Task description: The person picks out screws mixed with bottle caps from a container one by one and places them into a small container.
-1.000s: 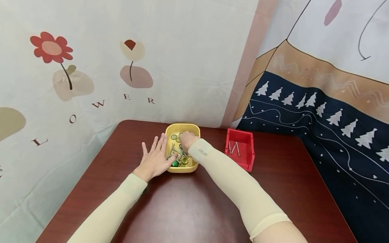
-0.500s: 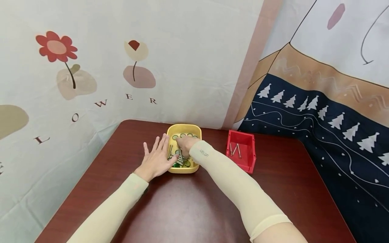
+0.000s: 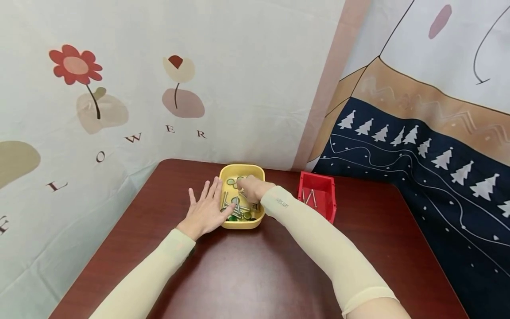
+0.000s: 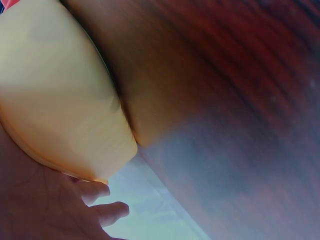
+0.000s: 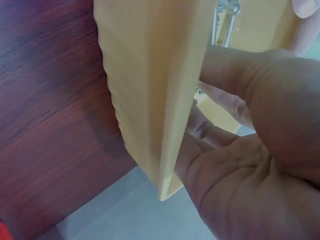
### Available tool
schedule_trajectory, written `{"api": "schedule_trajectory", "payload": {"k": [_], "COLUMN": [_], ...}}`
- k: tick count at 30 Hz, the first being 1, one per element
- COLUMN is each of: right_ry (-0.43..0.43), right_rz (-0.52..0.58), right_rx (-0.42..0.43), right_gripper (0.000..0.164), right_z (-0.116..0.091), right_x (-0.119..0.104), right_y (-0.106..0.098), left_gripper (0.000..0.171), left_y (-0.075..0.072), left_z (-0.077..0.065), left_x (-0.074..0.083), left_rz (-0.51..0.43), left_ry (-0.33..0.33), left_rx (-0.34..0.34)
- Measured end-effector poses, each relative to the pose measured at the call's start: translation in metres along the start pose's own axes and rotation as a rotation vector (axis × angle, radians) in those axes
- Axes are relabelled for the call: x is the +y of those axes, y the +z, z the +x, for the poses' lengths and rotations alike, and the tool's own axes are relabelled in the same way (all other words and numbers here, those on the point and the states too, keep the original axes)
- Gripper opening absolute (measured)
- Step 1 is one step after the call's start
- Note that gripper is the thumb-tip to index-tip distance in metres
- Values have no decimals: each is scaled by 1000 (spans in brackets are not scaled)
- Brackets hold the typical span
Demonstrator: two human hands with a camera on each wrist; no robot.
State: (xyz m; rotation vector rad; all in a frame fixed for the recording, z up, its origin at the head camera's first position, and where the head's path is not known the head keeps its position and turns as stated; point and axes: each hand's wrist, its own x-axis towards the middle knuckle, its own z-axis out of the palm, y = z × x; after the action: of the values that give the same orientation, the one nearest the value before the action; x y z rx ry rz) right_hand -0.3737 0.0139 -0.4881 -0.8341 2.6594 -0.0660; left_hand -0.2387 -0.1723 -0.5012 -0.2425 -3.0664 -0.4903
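A yellow bin (image 3: 242,224) holds metal screws (image 3: 225,200) and several round green-and-clear pieces (image 3: 247,215). My left hand (image 3: 204,215) lies spread against its left side, the thumb reaching over the rim. In the left wrist view, fingers (image 4: 112,212) show beyond the bin's wall (image 4: 70,100). Inside the bin, my right hand (image 3: 252,188) has its fingers curled downward and appears to pinch a screw, of which only a little shows. The right wrist view shows thumb and fingers behind the bin's wall (image 5: 150,75), their tips hidden.
To the right of the yellow bin stands a red bin (image 3: 327,199) with long screws (image 3: 312,199) in it, partly covered by the right sleeve. Both stand on a dark red-brown table (image 3: 247,270) backed by a printed cloth (image 3: 247,79).
My right hand has worked among the pieces in the yellow bin, then risen slightly and shifted right, its forearm swinging right too. The left hand has kept its place.
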Motion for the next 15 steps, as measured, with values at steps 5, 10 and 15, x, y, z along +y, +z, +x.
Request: {"api": "schedule_trajectory", "payload": {"k": [5, 10, 15], "right_ry": [-24, -82, -112], "right_rz": [19, 33, 97], "right_rx": [54, 113, 144], "right_gripper": [59, 56, 53], "right_z": [-3, -20, -57], "right_x": [5, 1, -15], "right_y": [-3, -13, -29], "left_gripper": [102, 101, 101], "left_y": [0, 0, 0], "left_z": [1, 1, 0], "left_x": [0, -1, 0], "left_rz": [6, 1, 3], "left_ry": [3, 4, 5], "left_rx": [6, 5, 4]}}
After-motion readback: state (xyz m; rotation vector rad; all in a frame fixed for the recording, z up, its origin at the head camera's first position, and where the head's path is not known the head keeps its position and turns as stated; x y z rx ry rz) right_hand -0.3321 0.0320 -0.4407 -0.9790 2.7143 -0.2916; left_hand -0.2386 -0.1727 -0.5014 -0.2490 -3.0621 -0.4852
